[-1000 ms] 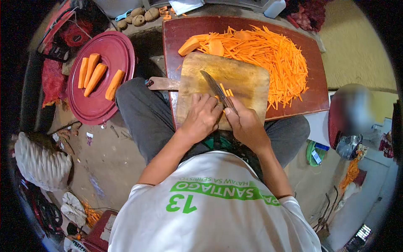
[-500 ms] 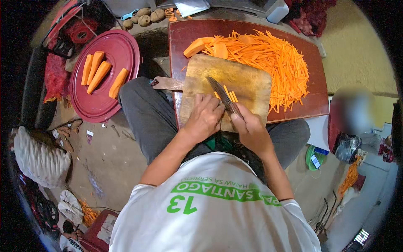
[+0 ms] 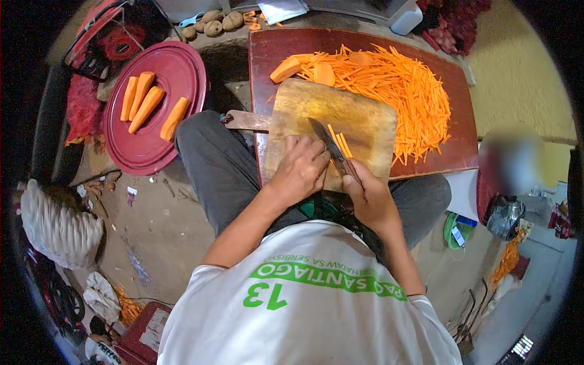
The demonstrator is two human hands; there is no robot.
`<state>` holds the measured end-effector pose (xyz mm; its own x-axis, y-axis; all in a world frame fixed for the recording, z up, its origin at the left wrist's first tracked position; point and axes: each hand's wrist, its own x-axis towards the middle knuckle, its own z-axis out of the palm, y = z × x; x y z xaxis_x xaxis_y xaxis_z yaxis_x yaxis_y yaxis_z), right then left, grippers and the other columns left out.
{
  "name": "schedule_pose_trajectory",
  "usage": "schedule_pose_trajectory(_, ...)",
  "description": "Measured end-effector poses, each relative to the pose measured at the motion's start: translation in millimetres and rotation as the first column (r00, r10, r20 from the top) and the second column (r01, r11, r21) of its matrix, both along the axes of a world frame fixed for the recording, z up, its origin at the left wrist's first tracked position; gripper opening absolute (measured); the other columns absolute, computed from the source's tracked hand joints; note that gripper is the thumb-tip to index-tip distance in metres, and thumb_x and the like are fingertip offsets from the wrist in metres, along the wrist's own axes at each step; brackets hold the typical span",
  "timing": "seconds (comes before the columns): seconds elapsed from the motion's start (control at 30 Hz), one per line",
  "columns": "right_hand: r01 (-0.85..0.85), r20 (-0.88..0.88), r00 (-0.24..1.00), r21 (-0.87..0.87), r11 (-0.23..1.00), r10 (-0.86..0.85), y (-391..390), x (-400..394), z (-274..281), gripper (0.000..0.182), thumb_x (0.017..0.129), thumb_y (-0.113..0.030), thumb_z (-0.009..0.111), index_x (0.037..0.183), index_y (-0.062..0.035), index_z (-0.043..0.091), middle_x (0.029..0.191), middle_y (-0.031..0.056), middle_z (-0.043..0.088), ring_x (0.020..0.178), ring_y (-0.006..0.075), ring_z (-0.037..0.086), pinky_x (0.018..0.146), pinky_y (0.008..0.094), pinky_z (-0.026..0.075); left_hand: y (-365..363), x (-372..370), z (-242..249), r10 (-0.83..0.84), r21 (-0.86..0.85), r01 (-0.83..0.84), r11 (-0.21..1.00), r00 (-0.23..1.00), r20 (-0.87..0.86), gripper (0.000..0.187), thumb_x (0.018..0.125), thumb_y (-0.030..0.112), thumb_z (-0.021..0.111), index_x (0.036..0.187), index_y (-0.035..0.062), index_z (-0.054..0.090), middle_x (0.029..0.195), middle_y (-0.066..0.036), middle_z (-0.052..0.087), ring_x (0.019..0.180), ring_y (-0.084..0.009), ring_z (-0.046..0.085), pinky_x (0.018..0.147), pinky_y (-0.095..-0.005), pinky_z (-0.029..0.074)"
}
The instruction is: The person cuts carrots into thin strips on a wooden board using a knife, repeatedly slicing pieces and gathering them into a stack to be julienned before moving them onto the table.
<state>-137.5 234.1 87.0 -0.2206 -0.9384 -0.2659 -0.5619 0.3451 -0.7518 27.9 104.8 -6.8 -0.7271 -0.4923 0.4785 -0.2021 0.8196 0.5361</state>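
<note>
A wooden cutting board with a handle lies across my lap and the near edge of a dark red board. My right hand grips a knife, its dark blade slanting up and left over the wood. Just left of the blade, the curled fingers of my left hand press down on a carrot piece, mostly hidden beneath them. Several cut carrot sticks lie along the blade's right side. Beyond the cutting board spreads a big heap of carrot strips, with larger carrot chunks at its left end.
To the left, a round red lid carries several peeled carrots. The dark red board extends under the heap. Potatoes sit at the back. A green basket stands on the floor at right.
The knife has shifted slightly right and down, away from my left fingers, and more carrot sticks show to its right. The whole view has moved slightly.
</note>
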Motion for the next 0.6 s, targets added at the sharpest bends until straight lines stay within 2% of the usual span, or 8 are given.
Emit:
schedule_pose_trajectory(0.03,0.011,0.008,1.0,0.053,0.999,-0.011,2.2,0.9,6.3,0.031,0.112,-0.015,0.056,0.139,0.0015,0.06,0.095,0.0183,0.064,0.087,0.0244,0.063,0.083,0.0373,0.053,0.8,0.3,-0.5,-0.004,0.01,0.004,1.0,1.0,0.017,0.034,0.075,0.004,0.081,0.109,0.0021,0.076,0.104,-0.013,0.065,0.099,-0.0348,0.062,0.092,-0.049,0.046)
schedule_pose_trajectory(0.13,0.033,0.019,0.999,-0.049,0.998,-0.032,9.7,3.4,7.0,0.03,0.112,-0.015,0.056,0.137,0.0022,0.061,0.093,0.0173,0.061,0.084,0.024,0.061,0.081,0.0368,0.052,0.0,-0.5,-6.4,-0.008,0.032,0.009,0.999,1.0,-0.012,0.036,0.074,0.005,0.081,0.11,0.0023,0.076,0.104,-0.013,0.067,0.099,-0.0349,0.062,0.093,-0.0502,0.046)
schedule_pose_trajectory(0.23,0.032,0.058,0.998,0.025,0.999,-0.033,9.5,-3.0,-0.9,0.034,0.109,-0.017,0.059,0.14,-0.0054,0.06,0.101,0.0333,0.071,0.099,0.052,0.072,0.083,0.0567,0.056,-0.8,-1.5,-8.8,0.004,-0.002,-0.004,1.0,0.999,-0.046,0.035,0.074,0.005,0.081,0.108,0.003,0.077,0.103,-0.012,0.067,0.1,-0.0346,0.062,0.093,-0.0498,0.045)
schedule_pose_trajectory(0.33,-0.013,-0.009,1.0,-0.079,0.997,0.013,-0.5,-2.3,-18.1,0.033,0.109,-0.02,0.059,0.139,-0.0055,0.061,0.099,0.0321,0.071,0.098,0.0519,0.072,0.083,0.0548,0.056,0.3,-1.9,-2.0,0.005,0.0,-0.005,1.0,0.999,-0.054,0.019,0.076,0.005,0.076,0.095,0.0021,0.076,0.096,-0.011,0.065,0.099,-0.0332,0.061,0.092,-0.047,0.044)
schedule_pose_trajectory(0.43,-0.028,-0.072,0.997,-0.151,0.988,0.017,-13.3,3.1,-12.0,0.033,0.11,-0.022,0.059,0.138,-0.0051,0.063,0.095,0.031,0.071,0.094,0.0481,0.075,0.081,0.0504,0.057,-1.2,-1.2,0.3,-0.005,0.018,0.006,1.0,0.998,-0.063,0.017,0.076,0.003,0.075,0.094,0.003,0.075,0.093,-0.011,0.064,0.096,-0.0332,0.061,0.09,-0.0468,0.043)
schedule_pose_trajectory(0.53,0.107,0.074,0.992,0.002,0.994,-0.106,-16.4,2.1,0.3,0.035,0.11,-0.022,0.059,0.139,-0.0033,0.064,0.097,0.0292,0.073,0.092,0.0416,0.077,0.081,0.0458,0.057,-2.4,1.4,3.3,0.006,0.048,-0.002,0.999,0.997,-0.077,0.016,0.078,0.002,0.075,0.094,0.0031,0.075,0.092,-0.012,0.064,0.094,-0.0334,0.061,0.09,-0.0469,0.043)
schedule_pose_trajectory(0.6,0.124,0.057,0.992,-0.152,0.981,-0.117,-13.4,-3.6,-7.4,0.037,0.11,-0.023,0.059,0.14,-0.0018,0.065,0.099,0.0274,0.074,0.092,0.0371,0.077,0.082,0.0435,0.058,-4.2,1.5,0.6,0.029,0.096,-0.022,0.995,0.997,-0.076,0.015,0.081,0.003,0.076,0.096,0.0029,0.075,0.092,-0.013,0.064,0.093,-0.0334,0.061,0.089,-0.0468,0.043)
